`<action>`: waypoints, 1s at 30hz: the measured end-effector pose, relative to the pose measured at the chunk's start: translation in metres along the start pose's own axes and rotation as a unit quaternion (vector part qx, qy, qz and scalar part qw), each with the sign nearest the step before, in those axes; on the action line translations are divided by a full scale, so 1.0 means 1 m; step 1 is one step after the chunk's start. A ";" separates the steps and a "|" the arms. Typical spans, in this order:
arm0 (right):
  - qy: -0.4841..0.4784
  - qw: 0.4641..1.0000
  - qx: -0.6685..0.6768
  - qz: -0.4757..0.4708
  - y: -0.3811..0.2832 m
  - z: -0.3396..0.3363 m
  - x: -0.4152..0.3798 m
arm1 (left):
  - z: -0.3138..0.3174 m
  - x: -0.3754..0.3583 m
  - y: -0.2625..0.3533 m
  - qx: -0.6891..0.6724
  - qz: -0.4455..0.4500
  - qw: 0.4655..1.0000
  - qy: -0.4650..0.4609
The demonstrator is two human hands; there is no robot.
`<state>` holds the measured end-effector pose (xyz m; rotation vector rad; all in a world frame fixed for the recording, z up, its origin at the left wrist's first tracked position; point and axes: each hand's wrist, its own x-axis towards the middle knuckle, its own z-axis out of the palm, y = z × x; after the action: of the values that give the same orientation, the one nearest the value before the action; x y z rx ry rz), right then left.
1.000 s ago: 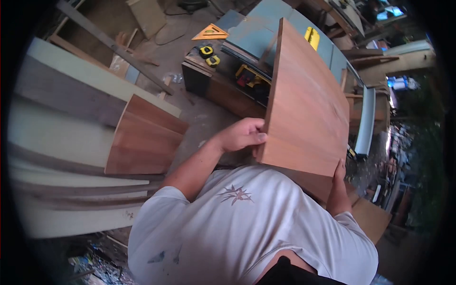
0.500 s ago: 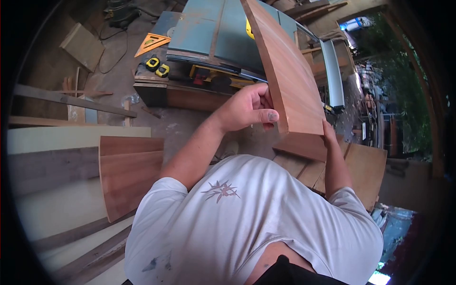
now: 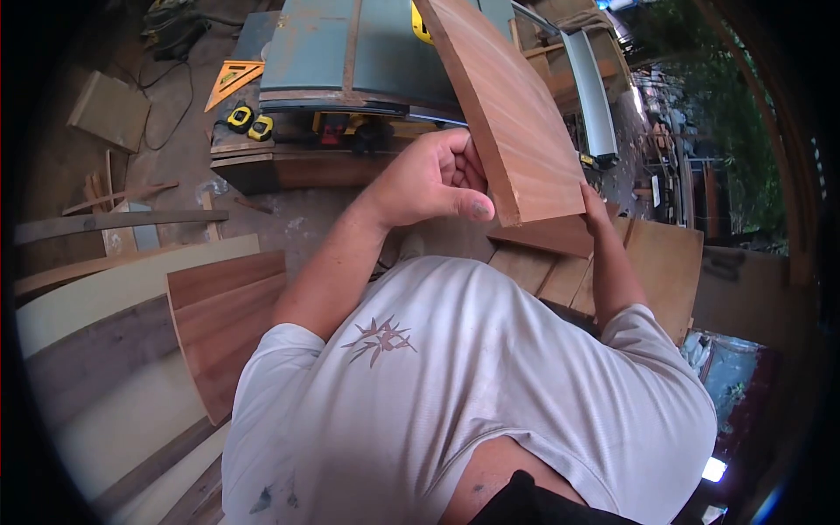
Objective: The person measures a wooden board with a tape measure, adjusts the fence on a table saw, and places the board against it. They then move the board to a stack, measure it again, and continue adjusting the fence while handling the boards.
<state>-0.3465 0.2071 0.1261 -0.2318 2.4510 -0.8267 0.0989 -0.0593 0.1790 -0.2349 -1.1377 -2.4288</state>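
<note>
A reddish-brown wooden board [image 3: 525, 131] stands tilted on its long edge in front of my chest, its near end towards me. My left hand [image 3: 437, 175] is at its left edge, fingers curled against the board and thumb pointing along the near corner. On the opposite side, my right hand [image 3: 592, 207] grips the near right edge; most of its fingers are hidden behind the wood. Beyond the board lies a blue-grey saw table [image 3: 306, 52], partly covered by it.
Two yellow tape measures [image 3: 249, 122] and an orange speed square [image 3: 233, 80] lie left of the saw table. Another reddish board [image 3: 227, 324] leans over pale panels [image 3: 114, 367] at left. Wooden planks [image 3: 652, 271] lie at right, below a metal rail [image 3: 591, 96].
The view has shifted, so the surroundings appear further left and higher. The board is still held between both hands and its near end appears slightly nearer the top of the view.
</note>
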 end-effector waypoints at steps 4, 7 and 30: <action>0.020 0.999 0.015 -0.025 0.002 0.007 0.001 | -0.001 -0.005 0.001 -0.016 -0.026 0.999 0.024; 0.014 0.999 -0.002 -0.053 0.021 0.007 0.021 | -0.008 -0.015 -0.003 0.032 -0.032 0.997 0.057; 0.161 0.928 -0.302 -0.149 0.086 0.088 0.042 | -0.096 -0.127 -0.095 0.207 -0.216 0.914 0.275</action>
<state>-0.3338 0.2170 -0.0024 -0.7616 2.9759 -0.1960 0.1704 -0.0383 0.0092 0.8639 -1.4858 -2.2763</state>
